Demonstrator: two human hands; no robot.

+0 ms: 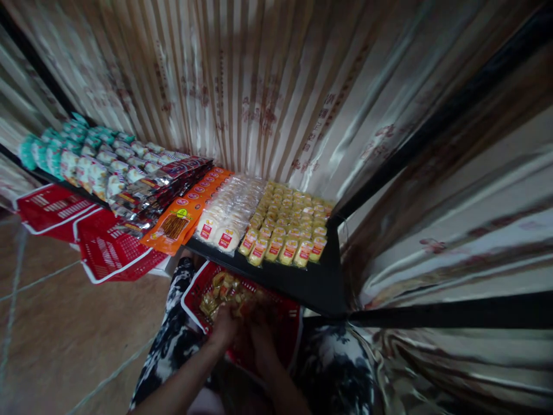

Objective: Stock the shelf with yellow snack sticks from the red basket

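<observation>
The left hand (225,325) and the right hand (260,328) are down at the packets (224,287) in the basket (291,323) between the legs (341,363), but they are dark and blurred there, so I cannot tell whether either is closed on something, nor count these packets. Two more baskets (103,239) are partly hidden below the shelf (326,282). Along its front I count six yellow packs (288,251), two white cakes (227,237) and one orange bag (173,222).
</observation>
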